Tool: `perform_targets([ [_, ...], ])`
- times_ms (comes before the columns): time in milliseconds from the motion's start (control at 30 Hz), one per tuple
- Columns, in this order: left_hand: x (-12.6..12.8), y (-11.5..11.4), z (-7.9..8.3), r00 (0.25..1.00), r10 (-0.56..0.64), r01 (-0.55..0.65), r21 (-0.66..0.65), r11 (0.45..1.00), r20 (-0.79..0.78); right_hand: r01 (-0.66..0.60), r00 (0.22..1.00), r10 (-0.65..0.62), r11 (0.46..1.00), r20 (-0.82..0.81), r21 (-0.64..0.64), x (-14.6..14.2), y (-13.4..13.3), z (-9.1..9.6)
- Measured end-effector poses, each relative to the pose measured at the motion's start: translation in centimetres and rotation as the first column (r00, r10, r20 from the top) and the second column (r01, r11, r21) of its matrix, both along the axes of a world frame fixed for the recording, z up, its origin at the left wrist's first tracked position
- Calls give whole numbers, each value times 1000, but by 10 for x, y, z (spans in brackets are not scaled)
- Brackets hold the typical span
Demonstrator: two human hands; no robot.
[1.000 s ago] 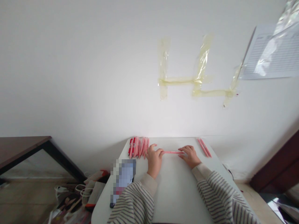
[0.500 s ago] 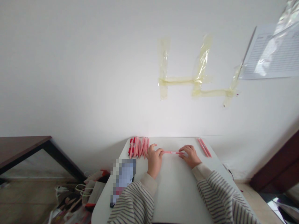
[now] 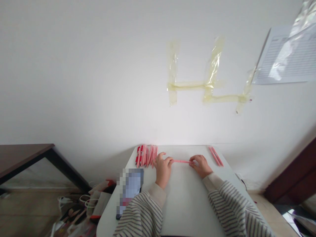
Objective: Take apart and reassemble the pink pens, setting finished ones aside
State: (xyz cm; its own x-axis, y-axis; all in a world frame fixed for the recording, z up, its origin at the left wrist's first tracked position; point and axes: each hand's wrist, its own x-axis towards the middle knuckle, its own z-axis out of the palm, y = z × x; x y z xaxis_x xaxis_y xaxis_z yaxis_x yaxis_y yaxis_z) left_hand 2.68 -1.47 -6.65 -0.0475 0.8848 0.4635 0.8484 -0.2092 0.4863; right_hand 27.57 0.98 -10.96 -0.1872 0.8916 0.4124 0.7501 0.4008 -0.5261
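Observation:
A slim pink pen [image 3: 181, 161] lies level between my two hands, crosswise over the white table [image 3: 187, 200]. My left hand [image 3: 163, 170] pinches its left end with thumb and finger, the other fingers reaching toward the pen group. The right end is pinched by my right hand [image 3: 201, 166], whose fingers curl over the tip. Left of my left hand, several pink pens [image 3: 150, 154] lie side by side with red pens [image 3: 138, 155] at their outer edge. Right of my right hand, a pair of pink pens [image 3: 216, 156] rests slanted near the table's far edge.
A pixelated, phone-like dark-edged device [image 3: 133, 184] lies by my left forearm. The far table edge meets a white wall [image 3: 98, 82] with yellowed tape [image 3: 189, 86]. A brown table [image 3: 24, 156] stands left, with bags and clutter [image 3: 86, 204] on the floor.
The pen has turned about its length: the pale label seen on it before no longer faces me. Both hands stay in nearly the same place.

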Motion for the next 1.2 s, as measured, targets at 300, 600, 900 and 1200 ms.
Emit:
perform_targets([
  [300,0,1,0,1000,-7,7,9,1000,1,-8,997,12,999,80,-53,-3,-3,8],
  [600,-1,2,-5,1000,-20,19,43,999,2,-173,979,171,985,-115,-10,-4,-1,3],
  [900,-1,2,-6,999,-53,53,55,997,0,-118,992,116,992,47,46,-5,3,0],
  [1200,-1,4,-4,990,-136,136,-11,991,27,-141,989,142,990,43,-7,-6,0,-1],
])
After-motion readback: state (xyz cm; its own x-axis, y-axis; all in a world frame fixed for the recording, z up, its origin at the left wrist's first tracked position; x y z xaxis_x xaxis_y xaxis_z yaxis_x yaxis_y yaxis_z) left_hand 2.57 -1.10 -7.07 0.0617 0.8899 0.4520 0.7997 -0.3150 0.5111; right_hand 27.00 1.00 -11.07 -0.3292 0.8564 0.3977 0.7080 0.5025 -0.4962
